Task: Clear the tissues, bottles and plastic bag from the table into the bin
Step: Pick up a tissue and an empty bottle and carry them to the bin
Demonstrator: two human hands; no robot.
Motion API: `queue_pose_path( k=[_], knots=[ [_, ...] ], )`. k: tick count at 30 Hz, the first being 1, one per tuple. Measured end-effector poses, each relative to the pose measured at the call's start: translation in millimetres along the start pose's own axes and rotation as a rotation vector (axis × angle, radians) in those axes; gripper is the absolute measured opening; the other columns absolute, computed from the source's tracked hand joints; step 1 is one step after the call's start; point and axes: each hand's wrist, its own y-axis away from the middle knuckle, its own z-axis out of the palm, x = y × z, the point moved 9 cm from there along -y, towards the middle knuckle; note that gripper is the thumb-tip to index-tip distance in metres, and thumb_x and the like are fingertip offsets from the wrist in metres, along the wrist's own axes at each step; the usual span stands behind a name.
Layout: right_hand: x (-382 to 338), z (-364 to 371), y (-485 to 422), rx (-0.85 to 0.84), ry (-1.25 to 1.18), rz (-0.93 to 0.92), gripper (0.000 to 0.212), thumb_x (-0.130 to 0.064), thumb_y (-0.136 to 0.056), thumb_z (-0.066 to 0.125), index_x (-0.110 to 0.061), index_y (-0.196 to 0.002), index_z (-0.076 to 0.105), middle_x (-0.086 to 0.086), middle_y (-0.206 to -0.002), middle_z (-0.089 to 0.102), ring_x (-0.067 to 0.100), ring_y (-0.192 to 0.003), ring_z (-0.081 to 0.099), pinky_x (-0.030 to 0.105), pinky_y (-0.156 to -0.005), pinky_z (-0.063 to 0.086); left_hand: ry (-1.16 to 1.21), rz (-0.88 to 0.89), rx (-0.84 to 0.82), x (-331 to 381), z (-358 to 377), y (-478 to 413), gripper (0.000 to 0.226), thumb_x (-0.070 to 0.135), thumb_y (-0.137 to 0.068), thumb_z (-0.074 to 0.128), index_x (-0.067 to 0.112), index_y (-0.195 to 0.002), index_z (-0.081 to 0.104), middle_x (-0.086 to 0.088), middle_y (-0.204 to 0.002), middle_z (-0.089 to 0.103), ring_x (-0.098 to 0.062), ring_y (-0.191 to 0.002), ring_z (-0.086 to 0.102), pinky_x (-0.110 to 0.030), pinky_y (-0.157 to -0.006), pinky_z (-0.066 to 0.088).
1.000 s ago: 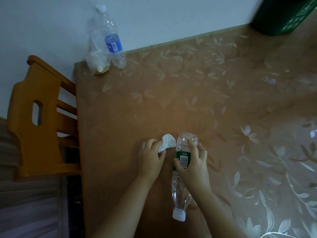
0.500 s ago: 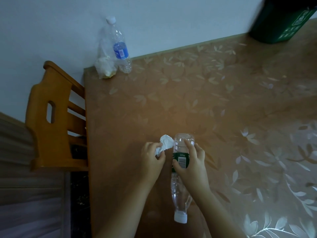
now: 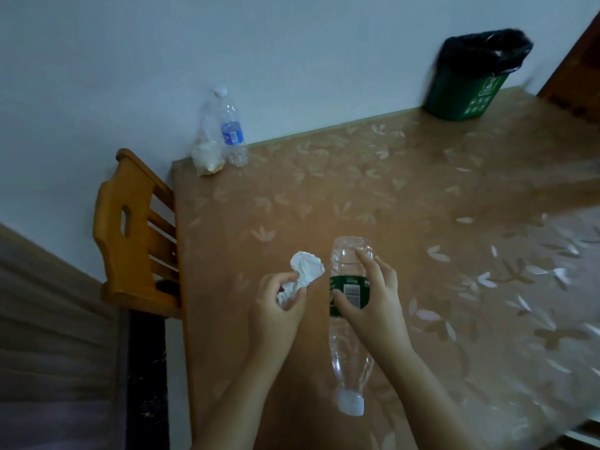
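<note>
Head view, the only one: your left hand (image 3: 276,315) has its fingers pinched closed on a crumpled white tissue (image 3: 305,271), most of the wad sticking out above the fingertips. Your right hand (image 3: 367,300) is wrapped around the green-label bottle (image 3: 349,319) at the label, thumb on the near side, index finger stretched up over the base. That bottle looks empty, long axis running toward you, white cap nearest your body, base pointing away toward the bin (image 3: 470,82). Can't tell if it's just off the table (image 3: 422,206) or touching it.

The bin, green with a black liner, sits on the table's far right corner by the wall, well apart from both hands, up and right of them. Your right hand is the nearer one to it, so the bottle probably goes first, tissue after. Path across the tabletop to the bin looks open, nothing standing between.

Far left of the bin, against the wall at the table's other back corner: a blue-label bottle (image 3: 232,131) upright, with a clear plastic bag (image 3: 206,151) touching its left side, something pale inside it. Both not yet cleared. A wooden chair (image 3: 136,235) stands off the table's left edge, out of the way
</note>
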Motion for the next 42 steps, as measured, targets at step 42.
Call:
queue_pose_path(
  k=[42],
  knots=[
    [59, -366, 360, 0.777, 0.020, 0.090, 0.064, -0.018, -0.078, 0.069, -0.040, -0.128, 0.036, -0.004, -0.116, 0.039, 0.002, -0.091, 0.050, -0.004, -0.065, 0.040, 0.275, 0.401, -0.592, 275, 156, 333, 0.023, 0.011, -0.079, 0.069, 0.028, -0.089, 0.058, 0.017, -0.091, 0.058, 0.018, -0.087, 0.051, 0.002, -0.066, 0.038]
  ],
)
